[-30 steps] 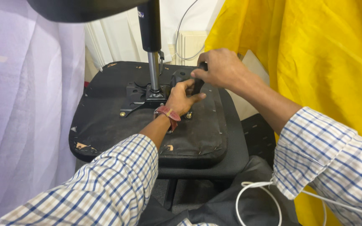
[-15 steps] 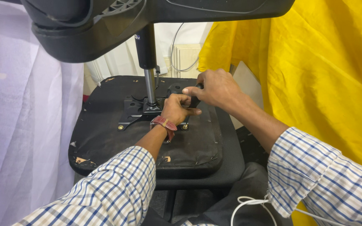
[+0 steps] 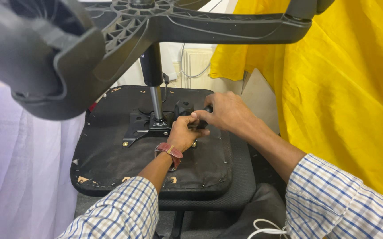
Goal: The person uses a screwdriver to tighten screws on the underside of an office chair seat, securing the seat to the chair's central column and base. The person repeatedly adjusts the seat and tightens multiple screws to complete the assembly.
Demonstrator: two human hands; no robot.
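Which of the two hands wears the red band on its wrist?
The left hand wears the red wrist band, resting by the black metal seat plate. The right hand has a bare wrist.

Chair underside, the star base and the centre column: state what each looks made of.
Chair underside: black woven fabric, apparently over a board; staples and frayed edges show at the rim.
Star base: likely moulded black plastic, matte, with ribbed webbing.
Centre column: bright metal, probably steel, below a black sleeve.
Both hands, left hand and right hand, work beside it.

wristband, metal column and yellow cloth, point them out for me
wristband [image 3: 169,151], head view, top of the red strap.
metal column [image 3: 157,102], head view, shiny middle section.
yellow cloth [image 3: 342,102], head view, broad central fold.
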